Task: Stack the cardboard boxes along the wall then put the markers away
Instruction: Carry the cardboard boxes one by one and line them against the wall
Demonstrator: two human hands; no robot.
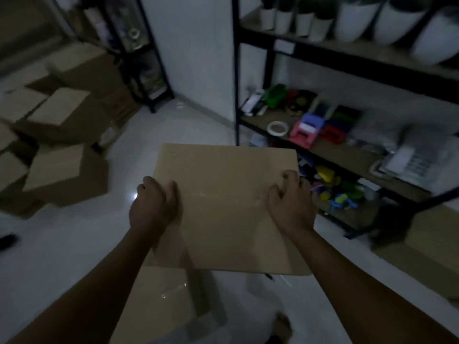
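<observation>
I hold a plain brown cardboard box [224, 194] in front of me, above the floor. My left hand [154, 204] grips its left side, thumb on top and fingers down the side. My right hand [290, 199] grips the right side with fingers curled over the top edge. Beneath it stands another cardboard box [159, 301] with clear tape on its top. Several more cardboard boxes [57, 110] lie in a loose heap at the left. No markers can be made out in the dim, blurred view.
A black shelf rack [323, 48] on the right carries white pots [352, 18], a tape roll [277, 128] and colourful items [330, 187]. Another dark rack [139, 58] stands in the far corner. One more box [432, 247] sits at the right. The pale floor [62, 244] shows between.
</observation>
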